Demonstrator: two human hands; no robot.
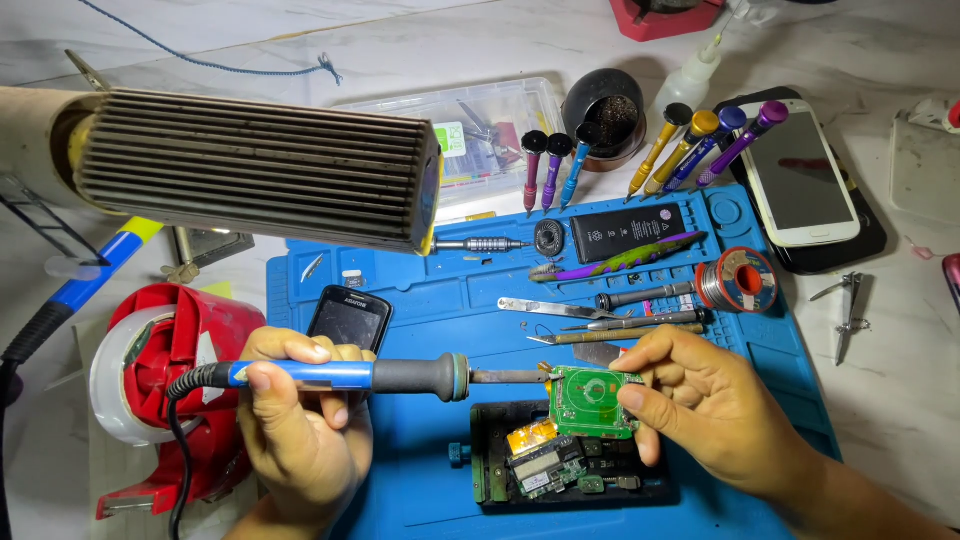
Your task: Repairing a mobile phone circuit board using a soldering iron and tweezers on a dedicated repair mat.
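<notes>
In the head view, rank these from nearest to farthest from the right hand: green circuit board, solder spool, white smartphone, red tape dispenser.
From the right hand:
1. Green circuit board, held in its fingers.
2. Solder spool, just above on the blue mat.
3. White smartphone, farther up, off the mat.
4. Red tape dispenser, far across, beyond the left hand.

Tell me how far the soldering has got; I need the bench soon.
Done: the phone lies opened on the mat, green board lifted out. In hand: left hand holds the iron, tip at the board's edge; right hand steadies the board. Left: board not refitted, phone open.
</notes>
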